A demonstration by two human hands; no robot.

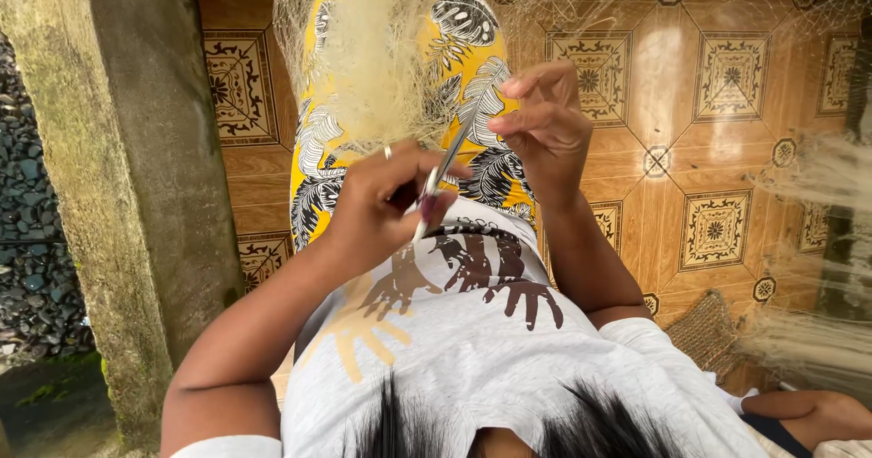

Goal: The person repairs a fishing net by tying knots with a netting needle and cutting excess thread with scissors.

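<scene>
Pale, cream-coloured net (pixel 363 59) hangs in a fine, bunched mesh over the person's lap, thick and tangled at the upper middle and thinning to loose strands toward the right edge of the view. It drapes across yellow trousers (pixel 472 49) printed with black and white leaves.

A slim grey needle (pixel 445 172) is the thing in hand. It is long, narrow and flat-looking, with a dull sheen. Its long axis runs on a slant, from lower left by the shirt up and to the right toward the net, and its upper tip reaches close to the right hand.

The left hand (pixel 386 199) is closed around the needle's lower half, fingers curled and thumb pressing on it; a ring shows on one finger. The right hand (pixel 540 122) is raised just beyond the needle's upper end, with fingers drawn together as if pinching fine strands of net; whether it actually grips any cannot be told. The two hands are near each other but not touching.

Below them is a grey shirt (pixel 472 331) with handprint shapes. A mossy concrete post (pixel 136 177) stands at the left, and patterned brown floor tiles (pixel 727 86) lie beneath.
</scene>
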